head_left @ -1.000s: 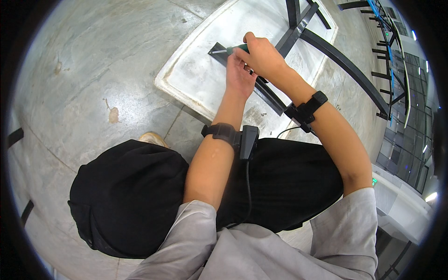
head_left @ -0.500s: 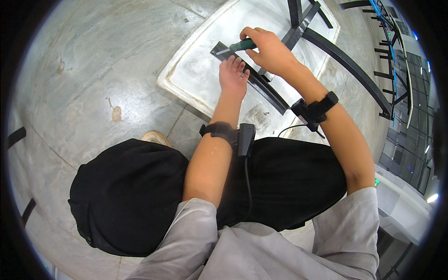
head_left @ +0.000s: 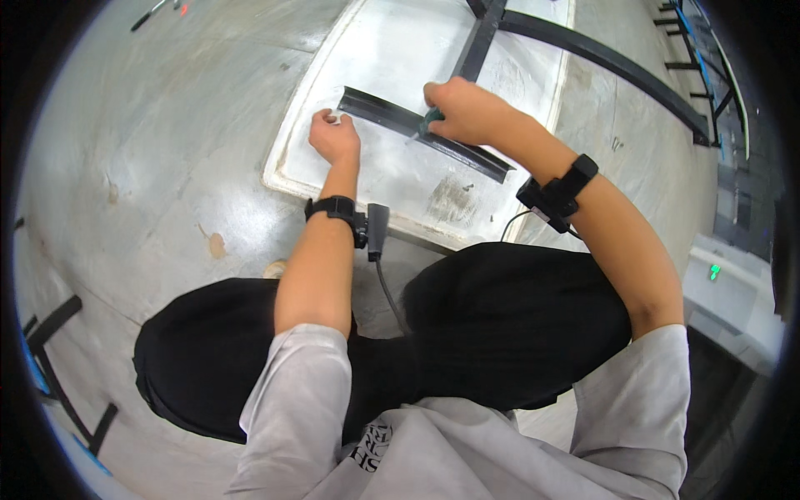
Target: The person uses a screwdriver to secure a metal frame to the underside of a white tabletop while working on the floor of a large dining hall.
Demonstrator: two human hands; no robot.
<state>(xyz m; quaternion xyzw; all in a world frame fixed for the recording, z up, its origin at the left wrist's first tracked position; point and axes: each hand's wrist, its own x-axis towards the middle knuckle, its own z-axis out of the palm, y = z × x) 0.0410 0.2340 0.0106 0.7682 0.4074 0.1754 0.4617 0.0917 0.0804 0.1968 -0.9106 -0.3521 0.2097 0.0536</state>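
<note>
My right hand (head_left: 471,112) is closed around a green-handled tool (head_left: 432,122). The tool's pale, narrow tip points down at a black angle-shaped metal bar (head_left: 379,112), and whether it touches the bar is hard to tell. That bar lies slantwise across a white board (head_left: 387,175) and meets a black frame leg (head_left: 479,54) near my right hand. Left of the bar's far end, my left hand (head_left: 335,137) hovers apart from it, its fingers curled in toward the thumb. Whatever the left fingers may hold is too small to make out.
A curved black frame rail (head_left: 612,62) runs from the leg out to the right. More black framework stands at the right (head_left: 708,83) and lower left (head_left: 58,333). A dark slender tool (head_left: 150,17) lies on the grey floor at top left. My knees (head_left: 517,325) are bent below the board.
My left hand has come off the bar and moved left, its fingers now curled. The right hand with the green-handled tool has shifted along the bar toward its near end. The view has also shifted.
</note>
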